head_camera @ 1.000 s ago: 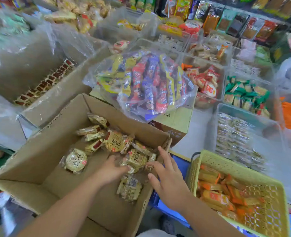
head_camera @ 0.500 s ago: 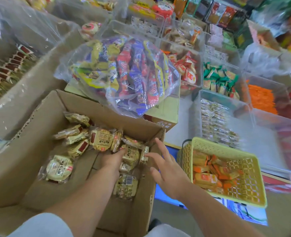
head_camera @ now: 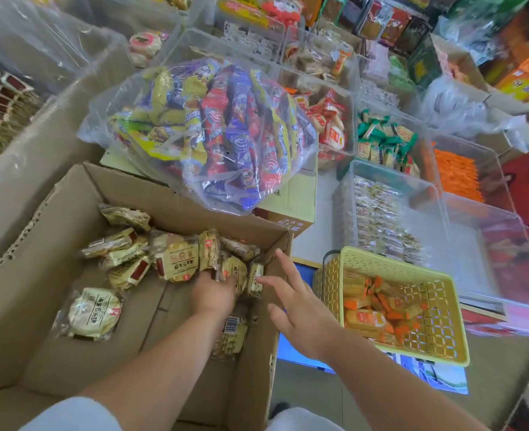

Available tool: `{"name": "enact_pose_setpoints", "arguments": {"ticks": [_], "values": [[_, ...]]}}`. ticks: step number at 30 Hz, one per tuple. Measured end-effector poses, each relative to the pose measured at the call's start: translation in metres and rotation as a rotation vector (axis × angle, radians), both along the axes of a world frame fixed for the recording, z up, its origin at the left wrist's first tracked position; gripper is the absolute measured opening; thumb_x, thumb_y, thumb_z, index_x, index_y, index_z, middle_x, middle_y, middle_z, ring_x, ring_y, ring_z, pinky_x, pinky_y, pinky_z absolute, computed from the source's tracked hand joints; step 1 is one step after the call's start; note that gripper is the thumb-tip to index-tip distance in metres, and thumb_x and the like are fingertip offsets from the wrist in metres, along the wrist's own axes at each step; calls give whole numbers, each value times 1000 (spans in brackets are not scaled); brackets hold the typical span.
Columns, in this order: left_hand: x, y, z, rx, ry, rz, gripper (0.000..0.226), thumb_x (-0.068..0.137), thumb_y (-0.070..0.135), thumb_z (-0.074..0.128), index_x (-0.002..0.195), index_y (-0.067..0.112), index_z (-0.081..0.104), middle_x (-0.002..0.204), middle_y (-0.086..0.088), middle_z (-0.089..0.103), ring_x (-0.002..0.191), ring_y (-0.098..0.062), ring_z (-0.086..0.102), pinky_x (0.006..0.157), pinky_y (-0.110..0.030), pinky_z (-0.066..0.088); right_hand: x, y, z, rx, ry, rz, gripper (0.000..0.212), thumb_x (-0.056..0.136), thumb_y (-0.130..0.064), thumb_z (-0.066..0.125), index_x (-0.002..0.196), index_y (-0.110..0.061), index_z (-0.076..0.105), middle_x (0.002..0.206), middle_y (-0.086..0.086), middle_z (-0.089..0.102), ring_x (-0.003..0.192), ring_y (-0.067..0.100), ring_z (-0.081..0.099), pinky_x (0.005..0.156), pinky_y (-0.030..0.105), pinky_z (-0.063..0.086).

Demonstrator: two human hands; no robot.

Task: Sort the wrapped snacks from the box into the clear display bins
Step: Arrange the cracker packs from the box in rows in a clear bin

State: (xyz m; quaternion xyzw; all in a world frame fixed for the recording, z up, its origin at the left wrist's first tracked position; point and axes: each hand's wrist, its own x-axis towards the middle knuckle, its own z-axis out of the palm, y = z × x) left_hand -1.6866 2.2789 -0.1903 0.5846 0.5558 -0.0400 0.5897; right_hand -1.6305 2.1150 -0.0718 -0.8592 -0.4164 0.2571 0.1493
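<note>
**Listener:** What did the head view show, and where were the snacks?

**Describer:** It looked down into an open cardboard box [head_camera: 33,306]. Pale yellow wrapped cakes [head_camera: 177,258] lay heaped in the box's far right corner. One round cake pack [head_camera: 93,312] lay alone nearer the box's left wall. None had left the box.

**Listener:** And the hands?

**Describer:** The person's left hand [head_camera: 211,295] was down inside the box, pushed in among the heaped cakes. Its fingers were hidden by packets, so it could not be told whether they gripped anything. The right hand [head_camera: 297,309] was open, with fingers straight and spread. It reached across the box's right wall, its forefinger tip at a packet standing against that wall.

**Listener:** What had changed over the last second?

**Describer:** A second before, the left hand had sat just short of the heap with only its fingertips at the edge. It had since gone in deeper. The right hand had kept its spread shape and stayed at the right wall.

**Listener:** What did that mean for the sorting?

**Describer:** Gathering a handful seemed to be under way, with no transfer yet. A clear bin [head_camera: 425,231] holding pale packets stood beyond the box's right wall, behind a yellow basket [head_camera: 443,346] of orange-wrapped snacks. Whether that bin was the target could not be told. A clear bag of colourful snacks [head_camera: 219,132] rested on a carton just past the box's far wall.
</note>
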Motion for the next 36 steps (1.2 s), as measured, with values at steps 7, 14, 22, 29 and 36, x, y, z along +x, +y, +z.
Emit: {"name": "enact_pose_setpoints", "arguments": {"ticks": [7,14,22,29,36], "values": [[0,-12,20,323,-31,-401,83,78,64,71,146,27,41,136,-6,57,125,-34,55,97,-49,52,3,3,-1,13,7,-14,46,98,-33,43,142,-46,35,160,-29,-23,136,25,43,96,37,44],[15,5,21,421,85,-519,97,70,68,77,148,26,38,141,-7,55,124,-34,58,93,-49,55,8,1,-4,13,8,-3,46,96,-40,39,141,-48,34,160,-28,-23,131,24,48,90,31,38],[8,18,19,567,67,-510,94,71,57,80,146,26,34,141,-5,51,119,-31,60,89,-47,54,12,-1,-7,8,8,1,47,98,-39,42,142,-51,32,160,-31,-23,130,24,47,89,31,37],[11,12,18,559,125,-624,100,68,75,69,147,23,36,142,-7,46,127,-33,51,93,-46,52,11,0,-7,18,17,-10,47,97,-38,42,142,-48,35,159,-31,-23,139,27,38,96,37,42],[13,18,18,395,87,-503,89,70,50,83,141,21,38,114,-6,68,91,-28,66,68,-35,53,12,-1,-6,13,30,-22,47,98,-35,43,141,-51,34,157,-35,-23,132,25,43,89,34,40]]}}
